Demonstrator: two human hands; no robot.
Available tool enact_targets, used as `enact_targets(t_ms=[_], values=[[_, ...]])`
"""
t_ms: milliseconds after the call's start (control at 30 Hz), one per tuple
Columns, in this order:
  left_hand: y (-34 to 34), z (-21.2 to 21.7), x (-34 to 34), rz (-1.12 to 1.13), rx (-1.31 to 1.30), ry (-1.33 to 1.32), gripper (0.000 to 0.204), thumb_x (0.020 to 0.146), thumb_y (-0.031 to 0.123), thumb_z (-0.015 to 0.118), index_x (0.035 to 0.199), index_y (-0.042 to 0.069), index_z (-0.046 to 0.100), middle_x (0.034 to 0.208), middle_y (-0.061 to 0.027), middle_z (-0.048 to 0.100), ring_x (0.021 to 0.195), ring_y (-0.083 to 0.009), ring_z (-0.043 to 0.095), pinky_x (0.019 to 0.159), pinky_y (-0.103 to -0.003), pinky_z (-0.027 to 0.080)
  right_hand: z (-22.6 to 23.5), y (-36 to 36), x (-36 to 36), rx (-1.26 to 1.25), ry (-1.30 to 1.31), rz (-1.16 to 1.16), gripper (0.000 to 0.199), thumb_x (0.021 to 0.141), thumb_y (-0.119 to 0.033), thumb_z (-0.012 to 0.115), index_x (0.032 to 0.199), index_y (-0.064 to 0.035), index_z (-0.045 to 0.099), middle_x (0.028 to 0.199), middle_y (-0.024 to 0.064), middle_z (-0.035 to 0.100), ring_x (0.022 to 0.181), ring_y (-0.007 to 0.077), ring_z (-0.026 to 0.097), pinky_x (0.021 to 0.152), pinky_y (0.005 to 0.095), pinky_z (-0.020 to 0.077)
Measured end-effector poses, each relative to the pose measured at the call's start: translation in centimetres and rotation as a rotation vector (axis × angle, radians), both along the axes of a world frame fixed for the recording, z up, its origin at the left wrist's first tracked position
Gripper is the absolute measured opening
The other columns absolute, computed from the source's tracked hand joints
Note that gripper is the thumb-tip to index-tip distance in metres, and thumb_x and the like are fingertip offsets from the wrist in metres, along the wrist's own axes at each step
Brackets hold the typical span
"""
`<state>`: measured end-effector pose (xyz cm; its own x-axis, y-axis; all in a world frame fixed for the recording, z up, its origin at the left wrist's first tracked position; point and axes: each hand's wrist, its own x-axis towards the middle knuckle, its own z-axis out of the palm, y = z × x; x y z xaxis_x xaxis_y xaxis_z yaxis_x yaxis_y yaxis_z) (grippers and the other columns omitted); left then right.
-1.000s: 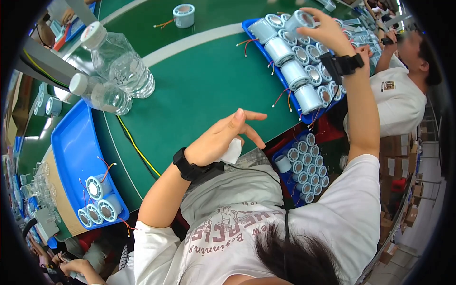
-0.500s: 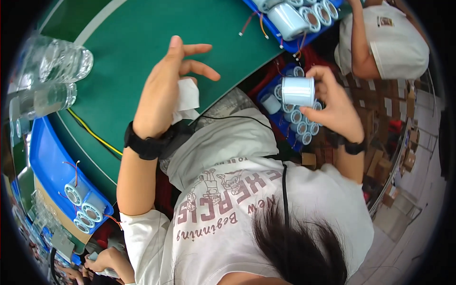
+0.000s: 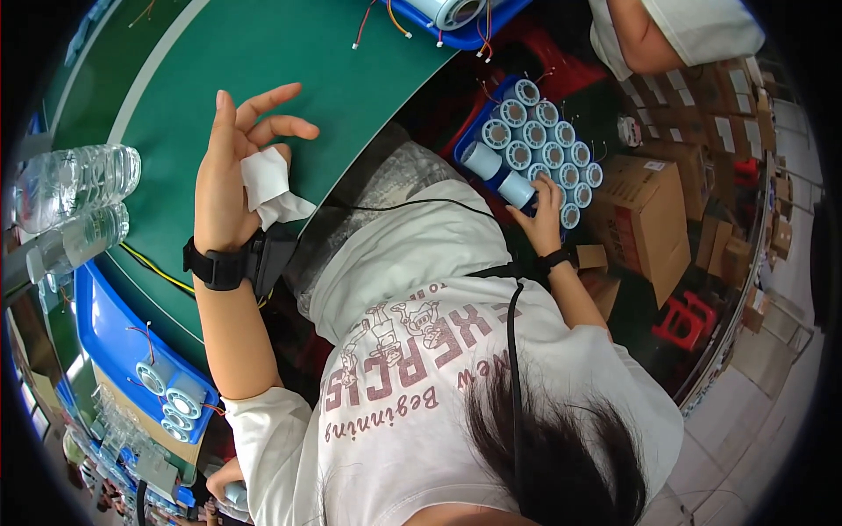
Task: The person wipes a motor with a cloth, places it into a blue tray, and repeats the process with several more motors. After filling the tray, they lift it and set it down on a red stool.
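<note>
A crumpled white wipe (image 3: 267, 186) is tucked against the palm of my left hand (image 3: 230, 180), held by the lower fingers. The thumb and upper fingers of that hand stretch out over the green table (image 3: 351, 79). Down at the right, my right hand (image 3: 545, 219) grips a light-blue cylinder (image 3: 516, 188) lying on its side at the near edge of a blue tray (image 3: 467, 138). Several similar cylinders (image 3: 535, 133) stand there in rows, ring-shaped ends up, some with thin wires. Another cylinder (image 3: 481, 159) lies on its side just beyond the gripped one.
A second blue tray (image 3: 478, 33) with cylinders and dangling wires overhangs the table edge. At left are clear plastic bottles (image 3: 83, 180) and a blue bin (image 3: 114, 307) with a few cylinders. Cardboard boxes (image 3: 640, 219) and a red stool (image 3: 684, 323) stand at right; a co-worker's arm (image 3: 645, 35) shows above.
My right hand has lowered the cylinder from in front of me into the tray of cylinders. The left hand keeps the wipe. The whole view has shifted, showing more of the right side.
</note>
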<state>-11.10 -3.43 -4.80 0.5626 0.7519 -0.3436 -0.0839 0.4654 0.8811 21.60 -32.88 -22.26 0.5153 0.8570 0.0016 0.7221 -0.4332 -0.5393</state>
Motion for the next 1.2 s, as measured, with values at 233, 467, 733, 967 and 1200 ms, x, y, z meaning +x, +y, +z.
enact_targets(t_ms=[233, 467, 733, 967, 1200], values=[[0.0, 0.8, -0.2, -0.006, -0.026, -0.023, 0.065, 0.100, 0.052, 0.024, 0.121, -0.002, 0.053, 0.084, -0.0083, 0.065, 0.050, -0.0044, 0.040, 0.048, -0.018, 0.035, 0.1, -0.4, 0.0, 0.028, -0.229, 0.131, 0.066, 0.064, -0.016, 0.082, 0.116, -0.0005, 0.045, 0.119, 0.0183, 0.047, 0.105, 0.0369, 0.047, 0.092, 0.0421, 0.0404], [-0.4, 2.0, -0.7, 0.003, -0.021, 0.020, 0.063, 0.100, 0.050, 0.024, 0.121, -0.001, 0.053, 0.084, -0.0081, 0.065, 0.051, -0.0045, 0.041, 0.048, -0.018, 0.036, 0.7, -0.5, -1.6, -0.048, -0.286, 0.072, 0.068, 0.064, -0.021, 0.083, 0.117, 0.0002, 0.046, 0.125, 0.0201, 0.044, 0.109, 0.0392, 0.044, 0.093, 0.0430, 0.0390], [0.0, 2.1, -0.6, -0.006, -0.081, -0.105, 0.047, 0.101, 0.034, 0.036, 0.128, -0.003, 0.045, 0.101, -0.0153, 0.063, 0.051, -0.0060, 0.041, 0.047, -0.020, 0.036, 1.8, 0.2, -3.1, -0.090, -0.297, 0.021, 0.075, 0.065, -0.023, 0.083, 0.125, -0.0002, 0.044, 0.124, 0.0191, 0.044, 0.111, 0.0388, 0.042, 0.097, 0.0444, 0.0350], [5.3, 1.6, 5.6, -0.049, -0.230, -0.233, 0.044, 0.097, 0.016, 0.045, 0.134, -0.005, 0.032, 0.121, -0.0267, 0.052, 0.049, -0.0103, 0.041, 0.045, -0.023, 0.036, 1.3, -1.1, -1.6, -0.023, -0.296, 0.002, 0.067, 0.067, -0.021, 0.078, 0.125, -0.0047, 0.047, 0.122, 0.0170, 0.046, 0.112, 0.0363, 0.043, 0.098, 0.0450, 0.0309], [7.0, 1.6, 12.3, 0.202, -0.026, -0.020, 0.024, 0.097, 0.018, 0.048, 0.112, -0.001, 0.048, 0.093, -0.0166, 0.064, 0.047, -0.0087, 0.037, 0.044, -0.023, 0.035, 2.3, -2.8, -1.2, 0.052, -0.313, -0.011, 0.064, 0.063, -0.020, 0.075, 0.120, -0.0056, 0.050, 0.117, 0.0134, 0.050, 0.112, 0.0331, 0.043, 0.099, 0.0448, 0.0268]])
